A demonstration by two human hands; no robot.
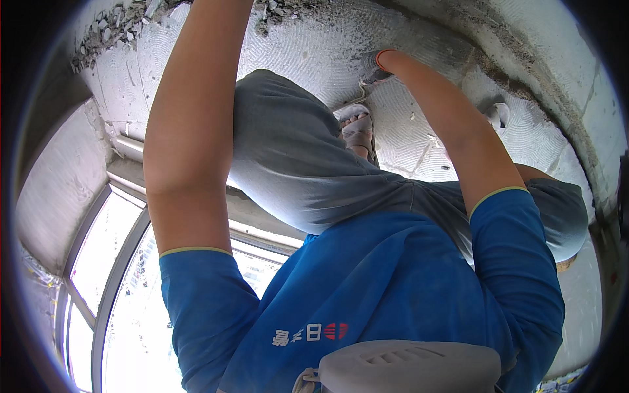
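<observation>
My left forearm (pixel 190 111) runs up past the top edge, so my left hand is out of sight. My right hand (pixel 375 65), in a grey glove with an orange cuff, is low on the grey floor (pixel 413 98), whose surface has combed ridges; its fingers are too unclear to tell their shape. A pale cord (pixel 357 99) lies just below that hand, beside my sandalled foot (pixel 357 131). My bent legs in grey trousers (pixel 288 157) fill the middle. A small white curved object (pixel 499 114) lies to the right, partly behind my right forearm's line.
Broken rubble (pixel 105 36) lies along the upper left. A white pipe (pixel 128 145) is at the left, above a bright window with a metal frame (pixel 128 249). A rough ledge (pixel 550 65) curves along the right side. A grey pouch-like item (pixel 409 363) sits at my front.
</observation>
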